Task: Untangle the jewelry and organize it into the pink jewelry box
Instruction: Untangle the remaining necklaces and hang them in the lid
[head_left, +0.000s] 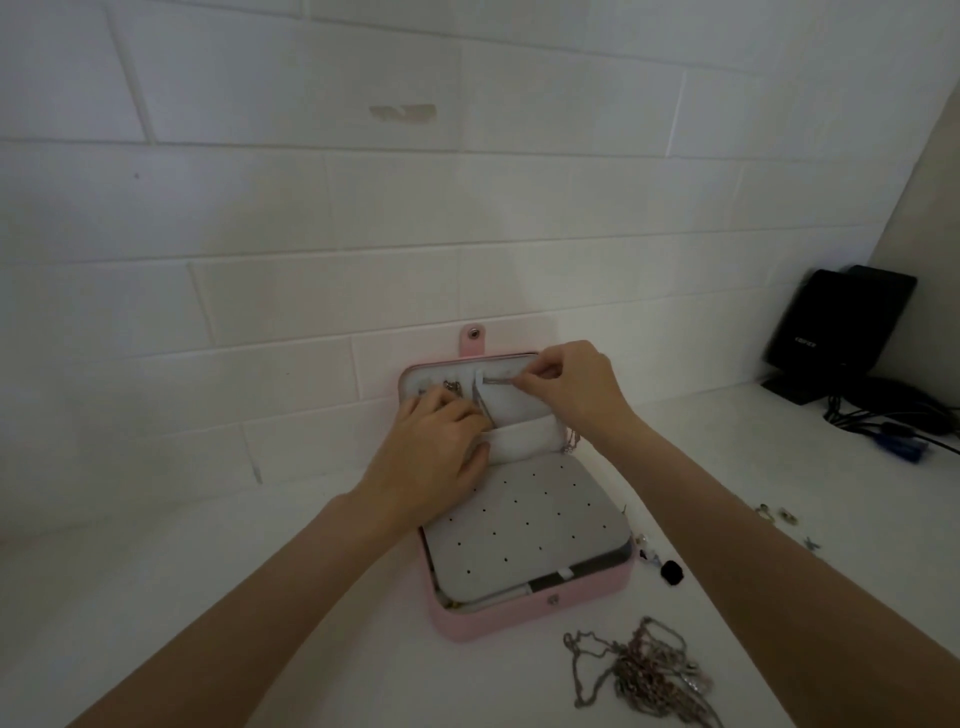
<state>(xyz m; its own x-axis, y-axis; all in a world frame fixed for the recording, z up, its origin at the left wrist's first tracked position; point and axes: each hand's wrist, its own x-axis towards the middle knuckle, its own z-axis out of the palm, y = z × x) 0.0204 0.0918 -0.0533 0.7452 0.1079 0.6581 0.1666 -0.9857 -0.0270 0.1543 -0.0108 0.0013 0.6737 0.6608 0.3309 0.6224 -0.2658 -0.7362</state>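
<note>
The pink jewelry box (524, 616) stands open on the white counter, its lid leaning on the tiled wall. A grey perforated earring panel (524, 525) covers its base. In the lid, a thin silver chain (496, 382) runs across the white lining by a small strap. My right hand (571, 387) pinches one end of that chain near the lid's top. My left hand (439, 447) grips the chain's other part lower left, over the lid's pocket (524, 439). A tangled heap of chains (644, 670) lies on the counter at the front right.
Small loose earrings and charms (779, 514) lie right of the box, with a black bead-like piece (671, 573) near its corner. A black speaker (836, 332) with cables (893, 431) stands at the far right against the wall.
</note>
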